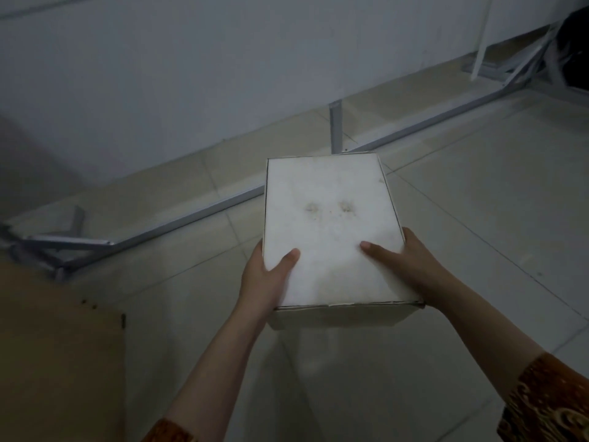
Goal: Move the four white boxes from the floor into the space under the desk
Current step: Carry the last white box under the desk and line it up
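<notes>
A white box (328, 224) with two faint brown marks on its lid is held above the tiled floor in the middle of the view. My left hand (264, 279) grips its left near corner, thumb on the lid. My right hand (404, 266) grips its right near side, thumb on the lid too. Beyond the box runs the grey metal frame of the desk (197, 215), a low bar across the floor with an upright leg (335, 129). No other white boxes are in view.
A brown cardboard sheet (60, 346) lies at the lower left. A white wall (191, 74) stands behind the desk frame. More metal legs and a dark object (573, 49) are at the upper right. Pale floor tiles (478, 186) spread to the right.
</notes>
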{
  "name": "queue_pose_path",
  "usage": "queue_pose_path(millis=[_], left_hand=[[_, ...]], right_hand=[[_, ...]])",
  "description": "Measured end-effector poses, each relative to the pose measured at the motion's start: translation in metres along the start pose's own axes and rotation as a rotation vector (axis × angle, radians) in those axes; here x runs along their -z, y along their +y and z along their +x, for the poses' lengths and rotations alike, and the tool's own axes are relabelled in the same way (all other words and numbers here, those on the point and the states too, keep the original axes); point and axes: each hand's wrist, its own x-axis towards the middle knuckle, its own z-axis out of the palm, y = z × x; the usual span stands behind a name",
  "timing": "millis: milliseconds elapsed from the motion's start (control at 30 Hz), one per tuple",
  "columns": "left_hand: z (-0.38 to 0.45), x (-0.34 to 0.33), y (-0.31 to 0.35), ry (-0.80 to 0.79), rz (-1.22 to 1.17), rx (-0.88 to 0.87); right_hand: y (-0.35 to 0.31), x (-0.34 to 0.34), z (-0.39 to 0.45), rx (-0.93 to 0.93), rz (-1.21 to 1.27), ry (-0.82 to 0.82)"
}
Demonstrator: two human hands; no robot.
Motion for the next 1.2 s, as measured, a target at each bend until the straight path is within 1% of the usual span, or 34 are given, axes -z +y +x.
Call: queue_pose_path(millis=[67, 133, 267, 300, 467, 567, 633, 733, 867, 1033, 1200], left_hand=[[-0.04, 0.021, -0.005, 0.019, -0.031, 0.023], [-0.083, 0.047, -0.011, 0.038, -0.049, 0.037], [-0.142, 0.093, -0.026, 0.059, -0.004, 0.041], [-0.157, 0.107, -0.033, 0.085, 0.006, 0.041], [-0.196, 0.146, -0.064, 0.134, 0.054, 0.092], [-0.218, 0.164, -0.087, 0.19, 0.026, 0.147], [-0.23, 0.171, -0.102, 0.199, -0.007, 0.153], [-0.245, 0.181, -0.121, 0.2, -0.022, 0.134], [-0.274, 0.197, -0.147, 0.149, -0.009, 0.119], [-0.324, 0.219, -0.175, 0.118, 0.05, 0.06], [-0.372, 0.251, -0.197, 0.074, 0.106, 0.036]], right_hand=[[-0.012, -0.007, -0.035, 0.046, 0.025, -0.074], [-0.025, -0.018, -0.077, 0.054, 0.061, -0.139], [-0.039, -0.046, -0.138, 0.042, 0.112, -0.224], [-0.041, -0.058, -0.153, 0.052, 0.105, -0.246], [-0.036, -0.1, -0.186, 0.021, 0.061, -0.291], [-0.03, -0.122, -0.205, 0.02, 0.028, -0.346], [-0.024, -0.131, -0.218, 0.027, 0.011, -0.364], [-0.013, -0.14, -0.24, 0.035, -0.031, -0.354], [0.005, -0.149, -0.28, 0.014, -0.061, -0.344], [0.025, -0.161, -0.341, -0.021, -0.085, -0.282], [0.036, -0.182, -0.405, -0.066, -0.1, -0.22]])
